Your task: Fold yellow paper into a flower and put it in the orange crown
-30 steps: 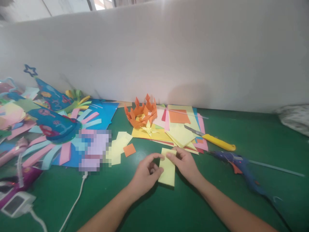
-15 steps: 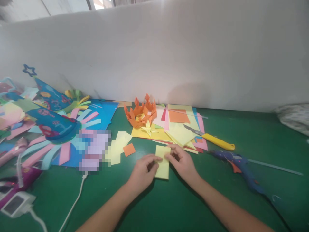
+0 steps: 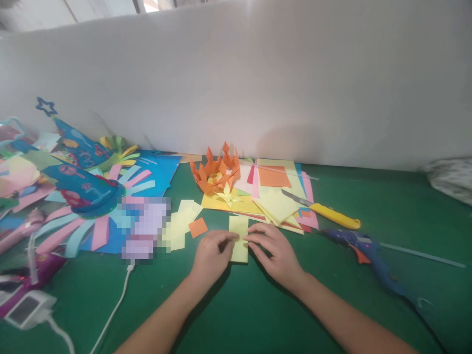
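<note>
Head view: the yellow strip (image 3: pixel 238 226) lies on the worktop (image 3: pixel 228 309), nearer than the crown (image 3: pixel 210 187). The left hand (image 3: pixel 210 253) rests fingertips on it; the right hand (image 3: pixel 278 250), fingers bent, meets its edge, probably steadying it. Whether either grips, I cannot tell: undersides are hidden. Pixelation masks a lilac thing (image 3: pixel 149 228), left of the crown.

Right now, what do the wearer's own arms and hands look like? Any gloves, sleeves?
Left hand and right hand: five-fingered, ungloved, no rings visible. Left forearm and right forearm: bare to the frame edge; no sleeves, watch or cables.
</note>
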The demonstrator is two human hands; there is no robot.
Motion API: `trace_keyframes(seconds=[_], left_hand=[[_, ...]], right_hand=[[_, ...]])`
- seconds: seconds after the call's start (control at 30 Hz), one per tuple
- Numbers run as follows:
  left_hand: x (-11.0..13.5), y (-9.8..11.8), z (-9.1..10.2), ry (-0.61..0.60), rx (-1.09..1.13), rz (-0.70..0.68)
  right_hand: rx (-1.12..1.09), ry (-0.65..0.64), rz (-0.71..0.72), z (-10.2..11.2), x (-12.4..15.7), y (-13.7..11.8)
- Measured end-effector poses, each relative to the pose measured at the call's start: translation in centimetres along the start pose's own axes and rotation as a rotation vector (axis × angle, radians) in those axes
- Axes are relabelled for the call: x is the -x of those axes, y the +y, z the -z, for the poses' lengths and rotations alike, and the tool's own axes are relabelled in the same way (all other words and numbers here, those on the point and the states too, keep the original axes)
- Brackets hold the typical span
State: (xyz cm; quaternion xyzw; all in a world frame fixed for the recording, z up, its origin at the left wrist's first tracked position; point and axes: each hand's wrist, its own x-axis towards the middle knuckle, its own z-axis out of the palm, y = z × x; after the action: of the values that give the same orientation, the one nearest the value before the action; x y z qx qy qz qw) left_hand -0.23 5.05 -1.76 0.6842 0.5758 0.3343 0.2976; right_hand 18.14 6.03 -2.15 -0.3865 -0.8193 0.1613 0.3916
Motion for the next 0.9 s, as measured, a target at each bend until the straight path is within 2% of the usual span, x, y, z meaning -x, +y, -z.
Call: trace_keyframes(seconds=[0.23, 0.4, 0.67, 0.9], left_hand=[[-0.36, -0.14, 0.27, -0.062, -0.004, -0.003], [-0.34, -0.33, 0.41, -0.06, -0.001, 0.02], [-0.15, -0.8, 0.13, -0.016, -0.015, -0.067], [-0.17, -0.69, 0.24, -0.016, -0.094, -0.087]], right_hand=[[0.018, -0.208, 0.011, -0.42, -0.02, 0.23], [0.027, -0.207, 0.025, -0.6, -0.04, 0.35], [0.028, -0.201, 0.084, -0.7, 0.0, 0.63], [0.037, -0.246, 0.114, -0.53, -0.16, 0.42]])
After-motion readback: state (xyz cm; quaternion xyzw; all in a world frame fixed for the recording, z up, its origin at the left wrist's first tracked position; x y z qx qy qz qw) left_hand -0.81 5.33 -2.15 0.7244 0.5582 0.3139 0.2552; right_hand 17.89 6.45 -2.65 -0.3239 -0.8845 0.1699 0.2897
